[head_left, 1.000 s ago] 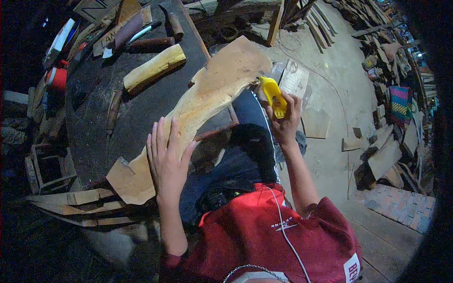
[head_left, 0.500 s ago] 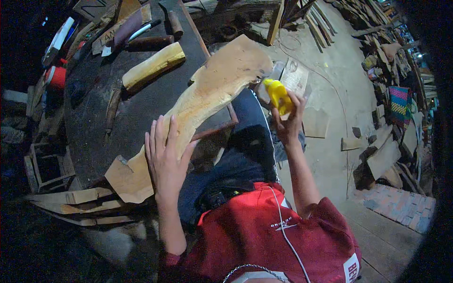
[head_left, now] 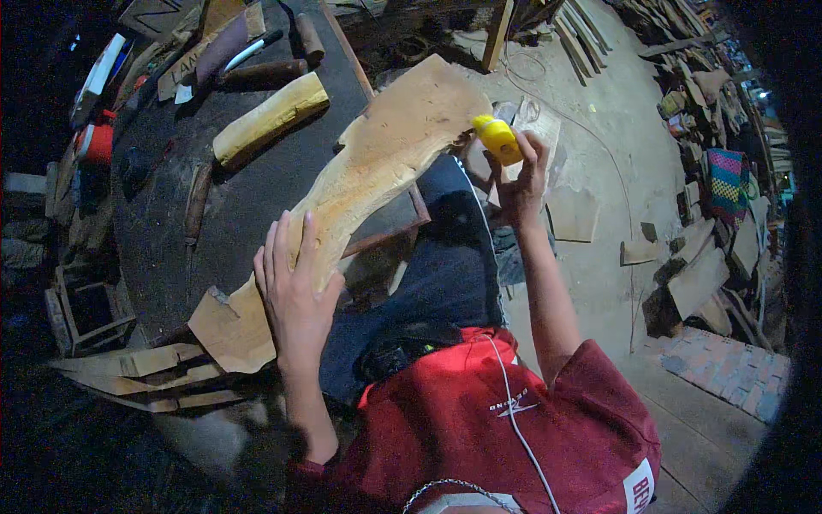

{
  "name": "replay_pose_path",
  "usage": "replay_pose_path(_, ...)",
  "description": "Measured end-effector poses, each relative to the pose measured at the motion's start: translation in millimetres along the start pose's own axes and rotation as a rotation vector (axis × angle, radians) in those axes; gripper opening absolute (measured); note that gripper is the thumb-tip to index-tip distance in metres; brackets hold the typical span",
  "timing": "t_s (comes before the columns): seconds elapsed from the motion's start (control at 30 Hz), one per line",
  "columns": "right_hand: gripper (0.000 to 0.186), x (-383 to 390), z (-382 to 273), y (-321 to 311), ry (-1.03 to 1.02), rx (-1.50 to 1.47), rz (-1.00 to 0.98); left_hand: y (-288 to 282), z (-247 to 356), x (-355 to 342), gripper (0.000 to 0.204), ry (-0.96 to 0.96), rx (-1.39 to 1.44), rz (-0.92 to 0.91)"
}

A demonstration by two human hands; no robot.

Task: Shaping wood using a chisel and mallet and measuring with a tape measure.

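Note:
A long, curved wooden slab (head_left: 398,128) with an irregular edge lies across the near right part of the dark worktop, its near end passing over the table's edge toward me. My left hand (head_left: 297,278) rests flat on its narrow middle, fingers stretched out. My right hand (head_left: 524,176) grips a small, rounded yellow plastic-looking object (head_left: 498,141), whose exact kind I cannot make out. Its tip meets the right edge of the slab's wide far end in the picture; whether the two touch, I cannot tell.
On the dark worktop (head_left: 163,248) lie a pale yellow wood billet (head_left: 270,118), a wooden-handled tool (head_left: 198,201) and a brown cylinder (head_left: 267,74). A red container (head_left: 94,144) stands at left. Wood offcuts (head_left: 698,274) are piled on the floor at right, near a cable (head_left: 612,163).
My right hand has lifted the yellow object up and slightly left, turning it so that its tip is by the slab's edge. My left hand stays on the slab.

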State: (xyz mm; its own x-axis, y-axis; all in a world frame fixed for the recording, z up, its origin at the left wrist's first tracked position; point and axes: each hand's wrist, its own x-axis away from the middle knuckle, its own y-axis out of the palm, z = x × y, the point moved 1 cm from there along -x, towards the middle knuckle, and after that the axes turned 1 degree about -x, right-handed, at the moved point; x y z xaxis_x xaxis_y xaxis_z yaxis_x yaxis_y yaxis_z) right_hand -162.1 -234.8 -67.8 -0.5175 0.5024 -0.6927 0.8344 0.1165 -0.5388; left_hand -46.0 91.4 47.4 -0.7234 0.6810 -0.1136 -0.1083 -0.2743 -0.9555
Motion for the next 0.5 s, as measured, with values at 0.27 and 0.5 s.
replay_pose_path(0.27,0.059,21,14,-20,0.209,0.006,0.042,4,-8,-1,0.075,0.021,0.029,0.0)
replay_pose_path(0.5,0.067,6,-35,-2,0.001,-0.117,-0.034,-2,-5,-2,0.071,0.029,0.011,0.025)
